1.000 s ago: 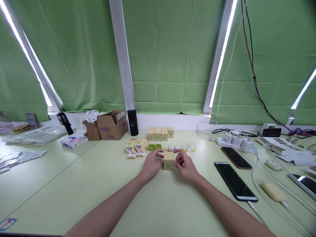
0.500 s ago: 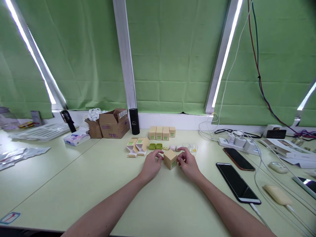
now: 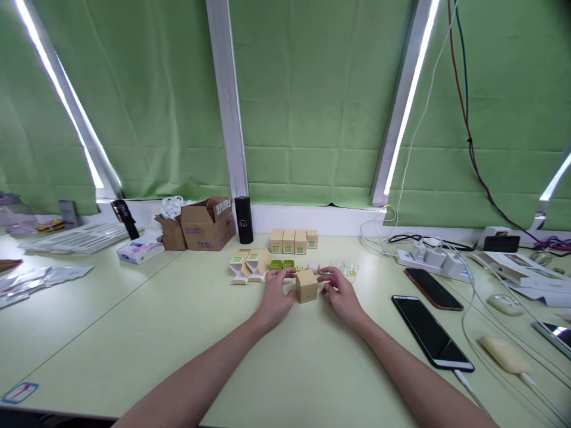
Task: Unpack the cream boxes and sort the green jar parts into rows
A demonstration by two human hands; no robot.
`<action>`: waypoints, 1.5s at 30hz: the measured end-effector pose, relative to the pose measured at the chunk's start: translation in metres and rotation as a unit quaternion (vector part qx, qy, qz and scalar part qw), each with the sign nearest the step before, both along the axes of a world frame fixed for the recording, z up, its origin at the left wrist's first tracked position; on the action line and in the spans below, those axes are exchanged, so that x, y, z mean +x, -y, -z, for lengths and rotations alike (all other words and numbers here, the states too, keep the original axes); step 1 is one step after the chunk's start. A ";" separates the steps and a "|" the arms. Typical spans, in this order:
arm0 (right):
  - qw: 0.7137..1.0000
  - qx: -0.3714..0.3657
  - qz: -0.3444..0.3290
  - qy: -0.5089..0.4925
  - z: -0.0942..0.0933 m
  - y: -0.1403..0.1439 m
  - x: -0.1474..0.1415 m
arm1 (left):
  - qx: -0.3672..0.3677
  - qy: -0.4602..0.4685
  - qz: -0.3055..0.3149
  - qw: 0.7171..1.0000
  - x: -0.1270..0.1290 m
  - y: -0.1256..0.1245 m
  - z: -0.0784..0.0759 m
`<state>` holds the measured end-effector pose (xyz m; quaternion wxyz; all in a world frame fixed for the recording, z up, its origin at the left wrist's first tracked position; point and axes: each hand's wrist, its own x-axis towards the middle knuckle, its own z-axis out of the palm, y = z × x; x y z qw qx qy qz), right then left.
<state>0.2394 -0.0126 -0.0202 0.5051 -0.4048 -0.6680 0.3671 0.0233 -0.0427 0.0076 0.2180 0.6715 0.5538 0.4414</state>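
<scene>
A small brown cardboard box (image 3: 306, 288) stands closed on the table between my hands, its plain side facing me. My left hand (image 3: 277, 295) is at the box's left side, thumb and fingers apart; whether the fingertips touch it I cannot tell. To the right, my right hand (image 3: 341, 295) is held with fingers curved and apart, a small gap from the box. Just behind are green square tins (image 3: 282, 264), small pale items and clear round containers (image 3: 349, 269). Two unfolded cartons (image 3: 250, 265) lie at the left. Several closed small boxes (image 3: 294, 241) stand in a row farther back.
A black cylinder (image 3: 243, 220) and an opened carton (image 3: 207, 224) stand at the back left, near a tissue pack (image 3: 140, 248). On the right lie phones (image 3: 432, 333), a power strip (image 3: 435, 263), a cream-coloured device (image 3: 504, 354) and loose white cables.
The small box has turned, so its green-labelled side no longer faces me. My right fingers have come off it, and my left thumb has moved nearer its left side.
</scene>
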 end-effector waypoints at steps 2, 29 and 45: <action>1.000 0.006 0.010 0.011 0.002 -0.001 0.000 | -0.003 0.008 0.009 1.000 0.001 0.001 0.002; 0.976 -0.012 0.095 0.197 0.006 -0.026 -0.005 | 0.040 -0.052 0.013 0.998 0.015 0.004 0.006; 0.979 0.177 0.082 0.058 -0.023 0.022 -0.008 | 0.416 -0.284 -0.079 0.860 0.002 0.022 -0.014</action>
